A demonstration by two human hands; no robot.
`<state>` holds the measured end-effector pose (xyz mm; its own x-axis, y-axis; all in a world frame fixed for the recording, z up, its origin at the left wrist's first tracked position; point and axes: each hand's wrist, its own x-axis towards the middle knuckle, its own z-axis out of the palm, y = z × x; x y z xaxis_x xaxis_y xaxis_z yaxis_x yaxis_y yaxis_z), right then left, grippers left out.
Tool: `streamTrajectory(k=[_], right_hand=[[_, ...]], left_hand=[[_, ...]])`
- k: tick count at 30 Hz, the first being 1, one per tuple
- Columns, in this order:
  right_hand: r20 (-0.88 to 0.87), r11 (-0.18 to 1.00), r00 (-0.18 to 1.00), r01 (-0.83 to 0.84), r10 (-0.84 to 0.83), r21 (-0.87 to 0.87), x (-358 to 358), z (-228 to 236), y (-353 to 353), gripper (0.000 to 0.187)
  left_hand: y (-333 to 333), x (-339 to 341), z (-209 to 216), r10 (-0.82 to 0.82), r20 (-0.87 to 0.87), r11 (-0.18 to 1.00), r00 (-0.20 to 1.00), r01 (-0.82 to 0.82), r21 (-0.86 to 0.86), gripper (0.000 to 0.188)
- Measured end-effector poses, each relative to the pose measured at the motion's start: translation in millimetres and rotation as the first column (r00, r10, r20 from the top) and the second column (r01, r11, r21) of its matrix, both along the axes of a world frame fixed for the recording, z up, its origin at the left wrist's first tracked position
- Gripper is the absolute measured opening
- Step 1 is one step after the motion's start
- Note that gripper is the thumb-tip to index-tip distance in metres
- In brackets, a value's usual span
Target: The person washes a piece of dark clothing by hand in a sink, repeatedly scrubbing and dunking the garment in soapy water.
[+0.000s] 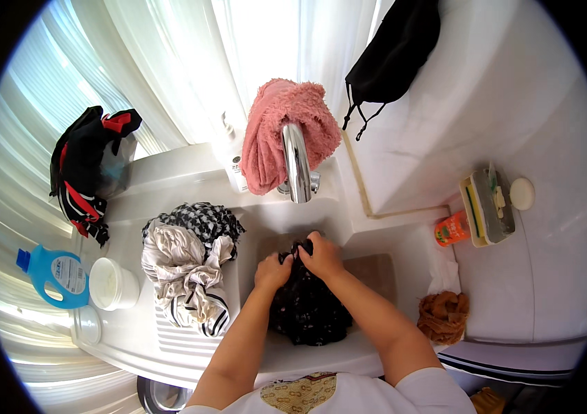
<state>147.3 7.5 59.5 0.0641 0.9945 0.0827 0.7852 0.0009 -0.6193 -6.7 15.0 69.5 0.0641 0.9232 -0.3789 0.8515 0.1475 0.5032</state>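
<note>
Bright backlight through curtains (pixel 169 62), glare there; fisheye bending at rim.

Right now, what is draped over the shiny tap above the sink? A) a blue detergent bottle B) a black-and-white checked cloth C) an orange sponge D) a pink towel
D: a fluffy pink towel hangs over the chrome tap, just beyond the basin where both hands, left and right, grip a dark wet garment.
</note>
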Motion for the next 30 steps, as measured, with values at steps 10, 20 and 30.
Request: streamTrajectory(k=[10, 20, 30], right_hand=[[0.378, 0.837, 0.785, -0.304, 0.49, -0.454, -13.2, -51.7, -28.4, 0.099], [0.197, 0.945, 0.963, -0.117, 0.183, -0.305, -5.3, -38.2, -2.2, 0.101], [-0.114, 0.935, 0.969, -0.176, 0.22, 0.308, -44.2, 15.9, -54.8, 0.033]], left_hand=[[-14.0, 9.0, -68.0, -0.437, -0.456, 0.898, 0.775, 0.403, -0.175, 0.063], [-3.9, 6.7, -63.8, 0.309, 0.019, 0.949, 0.951, -0.31, 0.055, 0.058], [-10.8, -16.4, -82.4, 0.588, 0.744, 0.809, -0.317, 0.209, -0.55, 0.058]])
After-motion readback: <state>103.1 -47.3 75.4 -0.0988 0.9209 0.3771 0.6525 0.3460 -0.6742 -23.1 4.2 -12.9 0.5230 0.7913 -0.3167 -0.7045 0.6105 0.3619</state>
